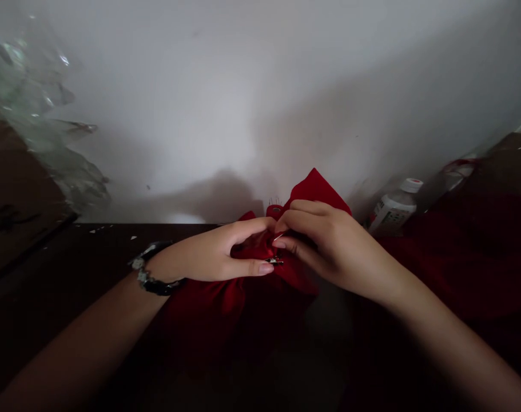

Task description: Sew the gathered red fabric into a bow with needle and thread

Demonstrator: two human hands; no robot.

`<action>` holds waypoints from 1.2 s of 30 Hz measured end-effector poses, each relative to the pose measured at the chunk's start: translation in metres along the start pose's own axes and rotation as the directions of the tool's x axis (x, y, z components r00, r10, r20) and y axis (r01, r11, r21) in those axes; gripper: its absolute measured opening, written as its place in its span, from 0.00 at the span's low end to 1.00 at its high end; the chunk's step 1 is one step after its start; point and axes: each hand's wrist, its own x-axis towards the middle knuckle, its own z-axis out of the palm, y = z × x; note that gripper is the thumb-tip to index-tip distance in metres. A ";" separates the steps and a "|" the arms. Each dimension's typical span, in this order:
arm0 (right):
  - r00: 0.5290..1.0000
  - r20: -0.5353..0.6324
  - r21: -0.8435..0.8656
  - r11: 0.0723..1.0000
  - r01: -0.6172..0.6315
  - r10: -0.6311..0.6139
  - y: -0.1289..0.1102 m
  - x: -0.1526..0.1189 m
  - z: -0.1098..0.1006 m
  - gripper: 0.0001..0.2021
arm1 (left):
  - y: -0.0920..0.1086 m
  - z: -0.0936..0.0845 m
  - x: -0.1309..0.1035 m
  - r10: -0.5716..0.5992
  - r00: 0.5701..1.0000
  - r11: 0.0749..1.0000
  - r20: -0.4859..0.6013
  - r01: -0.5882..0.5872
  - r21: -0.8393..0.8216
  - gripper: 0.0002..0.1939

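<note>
A red fabric bow (322,189) is between my two hands, its pointed end standing up at the back. My left hand (213,252), with a dark beaded bracelet (146,274) at the wrist, is closed around the bow's middle. Its thumb lies against a small metal clip (276,261) on the front of the fabric. From the other side, my right hand (329,237) pinches at the bow's centre with thumb and forefinger. A thin pale edge shows between those fingertips; whether it is a needle or fabric I cannot tell. Fingers hide much of the bow's middle.
Just behind the bow, several pins (275,201) stick up by a small red piece. A white-capped bottle (393,207) stands at the right against the white wall (226,103). Clear plastic wrapping (41,114) and a brown box (15,189) are at the left; dark red cloth (453,269) lies right.
</note>
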 end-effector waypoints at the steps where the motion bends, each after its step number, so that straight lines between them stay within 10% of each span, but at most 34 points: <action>1: 1.000 0.005 -0.021 1.000 0.015 -0.015 0.000 0.001 0.002 0.08 | 0.000 0.000 0.001 -0.010 1.000 1.000 0.019 0.011 -0.017 0.10; 8: 0.982 -0.189 -0.102 0.995 -0.015 -0.005 0.003 -0.004 0.004 0.02 | -0.004 0.003 0.003 -0.018 0.994 0.999 0.104 0.024 -0.049 0.17; 12: 0.926 -0.371 -0.083 0.990 -0.113 0.075 -0.002 -0.012 -0.010 0.07 | -0.001 0.007 0.003 -0.001 0.996 0.993 -0.092 -0.010 -0.119 0.20; 21: 0.915 -0.269 0.168 0.950 -0.265 0.302 -0.015 -0.008 -0.011 0.08 | 0.016 0.019 -0.004 -0.014 0.937 1.000 -0.348 0.011 -0.010 0.20; 36: 0.906 -0.293 0.299 0.929 -0.217 0.306 -0.021 -0.008 0.000 0.06 | 0.020 0.018 -0.004 -0.071 0.968 0.989 -0.243 0.037 -0.142 0.13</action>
